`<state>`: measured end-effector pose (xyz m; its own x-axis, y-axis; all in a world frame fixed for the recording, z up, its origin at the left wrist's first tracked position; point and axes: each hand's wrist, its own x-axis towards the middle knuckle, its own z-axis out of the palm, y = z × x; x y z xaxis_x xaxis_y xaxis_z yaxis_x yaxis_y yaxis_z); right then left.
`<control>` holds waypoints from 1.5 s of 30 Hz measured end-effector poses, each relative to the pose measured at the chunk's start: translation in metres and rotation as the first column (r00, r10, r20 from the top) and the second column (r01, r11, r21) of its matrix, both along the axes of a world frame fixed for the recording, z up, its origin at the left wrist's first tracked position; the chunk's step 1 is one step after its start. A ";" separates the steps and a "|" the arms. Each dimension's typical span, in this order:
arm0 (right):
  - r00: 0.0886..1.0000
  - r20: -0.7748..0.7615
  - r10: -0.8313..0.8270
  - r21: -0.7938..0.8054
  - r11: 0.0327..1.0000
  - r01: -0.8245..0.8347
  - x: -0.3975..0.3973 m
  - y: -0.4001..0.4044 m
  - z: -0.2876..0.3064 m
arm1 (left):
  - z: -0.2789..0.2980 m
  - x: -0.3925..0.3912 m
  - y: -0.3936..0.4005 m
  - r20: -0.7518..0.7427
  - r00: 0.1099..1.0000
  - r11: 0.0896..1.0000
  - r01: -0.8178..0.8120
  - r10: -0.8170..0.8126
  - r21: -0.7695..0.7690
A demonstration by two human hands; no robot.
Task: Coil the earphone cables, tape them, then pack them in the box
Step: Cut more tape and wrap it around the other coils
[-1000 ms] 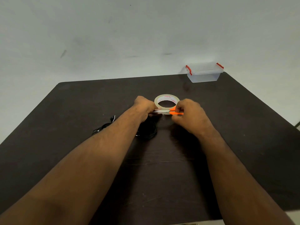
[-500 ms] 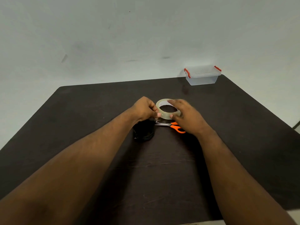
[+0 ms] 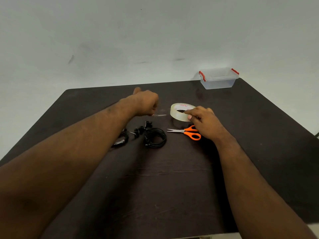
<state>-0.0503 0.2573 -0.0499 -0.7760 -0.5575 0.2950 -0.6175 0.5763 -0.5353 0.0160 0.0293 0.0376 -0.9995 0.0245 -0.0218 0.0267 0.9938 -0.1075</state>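
Note:
My right hand (image 3: 205, 123) grips a clear tape roll (image 3: 179, 112) tilted above the dark table (image 3: 172, 169). My left hand (image 3: 146, 104) pinches the free end of the tape strip (image 3: 162, 114), which stretches from it to the roll. A coiled black earphone cable (image 3: 156, 137) with its earbuds (image 3: 142, 129) lies on the table below my hands. A second black earphone bundle (image 3: 121, 139) sits to its left, partly hidden by my left forearm. The clear plastic box (image 3: 218, 78) with red clips stands at the far right corner, lid on.
Orange-handled scissors (image 3: 188, 132) lie on the table just under my right hand, blades pointing left. A pale wall rises behind the table's far edge.
My right hand set the scissors down and took the tape roll. My left hand has pulled a strip out to the left, uncovering the coiled cable.

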 end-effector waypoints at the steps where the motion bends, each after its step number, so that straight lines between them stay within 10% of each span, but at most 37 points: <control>1: 1.000 0.009 -0.003 -0.002 1.000 0.003 -0.001 0.001 0.000 | 0.001 0.001 -0.004 -0.006 1.000 0.999 0.009 -0.009 -0.043; 5: 0.996 0.092 -0.012 -0.048 0.999 0.017 0.003 0.000 0.001 | 0.003 0.009 -0.019 -0.057 0.998 0.996 -0.004 -0.001 -0.091; 11: 0.998 -0.019 -0.067 0.001 0.998 0.068 0.008 -0.008 -0.002 | 0.007 0.035 -0.038 -0.017 0.999 0.931 -0.021 0.030 0.365; 20: 0.994 -0.027 -0.108 -0.029 0.994 0.107 0.000 -0.006 -0.009 | -0.013 0.058 -0.047 -0.167 0.977 0.916 -0.059 0.135 0.397; 27: 0.992 -0.003 -0.124 -0.007 0.992 0.124 0.001 -0.008 -0.006 | -0.033 0.049 -0.014 -0.181 0.958 0.725 -0.037 0.220 0.688; 33: 0.988 0.003 -0.156 -0.011 0.988 0.156 0.000 -0.006 -0.004 | -0.043 0.029 0.020 0.071 0.986 0.833 -0.168 0.154 0.528; 38: 0.985 0.006 -0.173 -0.026 0.985 0.173 0.001 -0.006 -0.002 | -0.058 0.021 0.015 -0.015 0.952 0.697 -0.214 0.307 0.684; 45: 0.972 0.118 -0.205 0.019 0.979 0.205 -0.007 -0.001 -0.002 | -0.064 0.020 -0.028 -0.250 0.944 0.929 -0.118 0.214 0.350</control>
